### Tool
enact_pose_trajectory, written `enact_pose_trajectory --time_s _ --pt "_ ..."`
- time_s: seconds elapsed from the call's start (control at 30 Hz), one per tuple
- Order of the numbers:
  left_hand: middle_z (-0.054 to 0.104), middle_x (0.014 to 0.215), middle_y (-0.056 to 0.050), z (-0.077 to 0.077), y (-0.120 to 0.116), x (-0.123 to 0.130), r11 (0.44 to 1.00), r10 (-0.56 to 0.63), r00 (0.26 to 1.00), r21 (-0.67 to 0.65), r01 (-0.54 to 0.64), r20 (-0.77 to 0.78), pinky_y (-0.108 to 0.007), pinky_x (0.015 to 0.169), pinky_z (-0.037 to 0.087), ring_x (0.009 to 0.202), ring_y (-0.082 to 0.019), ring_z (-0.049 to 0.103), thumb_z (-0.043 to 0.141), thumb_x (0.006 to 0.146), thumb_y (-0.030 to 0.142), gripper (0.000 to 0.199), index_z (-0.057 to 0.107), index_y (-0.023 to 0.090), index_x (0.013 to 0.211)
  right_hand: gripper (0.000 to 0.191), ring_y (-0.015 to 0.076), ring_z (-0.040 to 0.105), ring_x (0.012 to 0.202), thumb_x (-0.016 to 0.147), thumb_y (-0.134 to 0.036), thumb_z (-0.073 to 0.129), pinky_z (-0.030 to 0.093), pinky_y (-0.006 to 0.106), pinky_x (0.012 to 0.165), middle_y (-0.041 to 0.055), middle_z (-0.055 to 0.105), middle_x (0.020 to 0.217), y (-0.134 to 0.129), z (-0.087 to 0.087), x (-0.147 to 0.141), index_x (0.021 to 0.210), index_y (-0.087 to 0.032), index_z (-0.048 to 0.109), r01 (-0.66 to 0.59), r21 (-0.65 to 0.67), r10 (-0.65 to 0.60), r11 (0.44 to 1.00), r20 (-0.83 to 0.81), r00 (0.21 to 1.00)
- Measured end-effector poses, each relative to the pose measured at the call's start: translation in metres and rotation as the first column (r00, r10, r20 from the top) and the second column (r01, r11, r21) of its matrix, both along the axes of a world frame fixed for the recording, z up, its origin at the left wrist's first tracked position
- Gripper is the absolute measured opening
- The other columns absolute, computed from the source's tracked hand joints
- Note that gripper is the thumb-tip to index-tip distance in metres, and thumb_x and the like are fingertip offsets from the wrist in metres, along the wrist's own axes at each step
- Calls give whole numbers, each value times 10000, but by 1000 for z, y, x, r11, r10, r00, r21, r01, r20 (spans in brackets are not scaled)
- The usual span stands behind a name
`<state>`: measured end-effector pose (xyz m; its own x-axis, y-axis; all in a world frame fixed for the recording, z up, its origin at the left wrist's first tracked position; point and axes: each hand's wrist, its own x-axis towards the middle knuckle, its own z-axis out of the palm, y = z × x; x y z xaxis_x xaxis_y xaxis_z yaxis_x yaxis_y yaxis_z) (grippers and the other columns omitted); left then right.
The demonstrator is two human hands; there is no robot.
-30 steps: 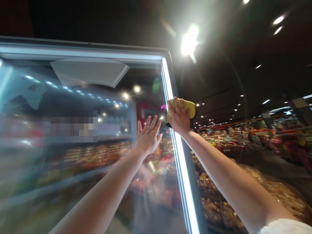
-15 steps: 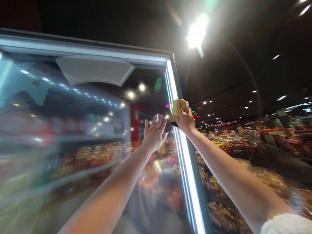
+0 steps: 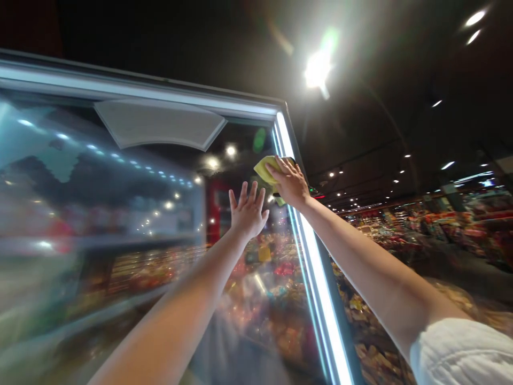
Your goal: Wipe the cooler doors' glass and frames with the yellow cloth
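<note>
A large glass pane (image 3: 160, 182) fills the left and middle of the head view, with a bright lit frame edge (image 3: 320, 278) down its right side. My left hand (image 3: 247, 213) is at the glass with its fingers spread, and nothing is in it. Just right of it, my right hand (image 3: 290, 182) presses a yellow cloth (image 3: 264, 170) over the lit edge near the pane's upper right corner. Part of the cloth lies over the glass and part is hidden under my fingers.
A pale curved panel (image 3: 160, 124) sits at the pane's top. Packaged goods (image 3: 377, 358) stand low on the right, beyond the frame. Store displays (image 3: 473, 224) stretch into the right background. Reflections of lights and goods cover the glass.
My right hand has turned over to the left, and the yellow cloth now reaches further onto the glass. My left hand has shifted slightly left, fingers still spread.
</note>
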<state>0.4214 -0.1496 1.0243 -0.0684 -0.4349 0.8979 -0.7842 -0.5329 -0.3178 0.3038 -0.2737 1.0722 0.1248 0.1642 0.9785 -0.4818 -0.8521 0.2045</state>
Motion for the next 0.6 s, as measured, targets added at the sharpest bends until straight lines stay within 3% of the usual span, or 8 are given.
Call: enact_pose_trajectory --time_s 0.1,0.2,0.33,0.43,0.5,0.6 --pt "159 1712 -22 1 0 10 1000 -6 1000 -16 6 13 -683 1244 -19 1591 -336 -9 428 990 471 637 353 263 1588 562 363 309 1524 1040 -374 426 228 603 1239 118 357 1651 4 -14 31 1579 -219 389 83 77 -79 994 -47 996" --pt "175 1709 -66 -1 1 16 1000 -10 999 -24 11 36 -652 1257 -15 1591 -335 27 433 984 461 678 319 203 1601 564 330 302 1533 1054 -367 376 224 515 1259 155 341 1653 2 -22 45 1577 -158 388 82 90 -82 993 -4 997" --pt "159 1695 -189 0 5 23 999 -16 999 -39 18 49 -534 1293 71 1588 -303 113 433 977 437 784 206 25 1604 554 308 347 1509 1029 -361 440 307 485 1224 120 403 1628 1 3 46 1558 -197 429 12 103 -18 995 58 998" --pt "202 1689 -177 0 11 29 999 -12 993 -29 16 118 -499 1297 108 1585 -291 138 394 988 428 733 258 35 1592 555 329 339 1510 1020 -393 449 314 529 1209 104 424 1617 4 18 51 1546 -216 450 -53 157 36 986 109 993" --pt "249 1679 -161 -1 17 32 999 -7 987 -48 16 163 -530 1294 93 1580 -292 169 371 993 415 701 276 68 1594 567 354 320 1515 1024 -445 433 304 574 1199 92 405 1630 7 9 55 1555 -248 434 -72 156 56 985 104 993" --pt "279 1668 -157 -3 26 36 997 3 983 -80 12 184 -565 1287 66 1573 -291 201 357 995 402 677 297 86 1591 585 374 320 1509 1022 -470 421 327 590 1170 100 378 1644 8 -20 56 1567 -256 413 -59 105 50 993 82 995"
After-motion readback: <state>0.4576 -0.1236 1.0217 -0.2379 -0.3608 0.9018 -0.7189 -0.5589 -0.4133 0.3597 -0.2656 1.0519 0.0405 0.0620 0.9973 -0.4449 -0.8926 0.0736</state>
